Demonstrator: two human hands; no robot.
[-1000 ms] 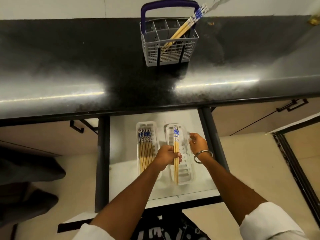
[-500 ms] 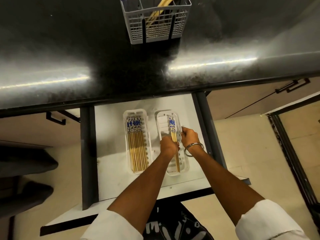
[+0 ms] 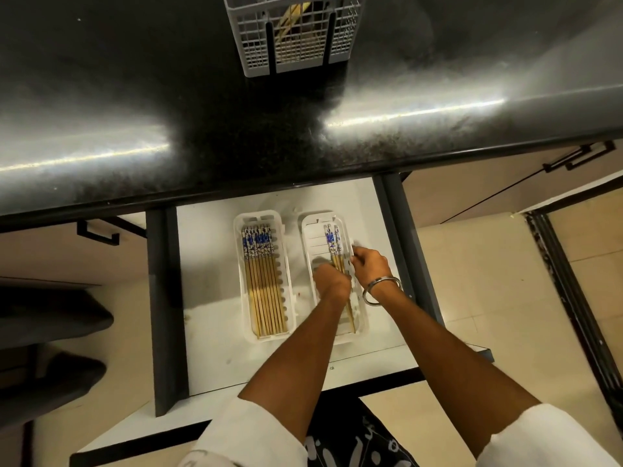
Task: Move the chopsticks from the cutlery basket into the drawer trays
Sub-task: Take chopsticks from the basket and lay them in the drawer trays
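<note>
An open white drawer [image 3: 215, 332] holds two clear plastic trays. The left tray [image 3: 242, 298] is filled with several wooden chopsticks with blue patterned tops [image 3: 261, 281]. In the right tray [image 3: 308, 230] lies a small bunch of the same chopsticks [image 3: 333, 241]. My left hand [image 3: 332, 284] is closed around their middle, low in the tray. My right hand [image 3: 367, 264] rests on the tray's right rim, fingers curled on it. The grey cutlery basket [image 3: 256, 45] stands on the dark counter at the top, with a few chopsticks [image 3: 286, 21] showing through its mesh.
The black counter [image 3: 135, 112] overhangs the back of the drawer. Dark drawer rails [image 3: 165, 298] run along both sides. Cabinet fronts with black handles [image 3: 580, 160] flank the drawer. Beige floor tiles [image 3: 488, 298] lie to the right.
My left hand has lowered the bunch of chopsticks down into the right tray. My right hand shifted onto the tray's rim. The view tilted down, cutting off the basket's top.
</note>
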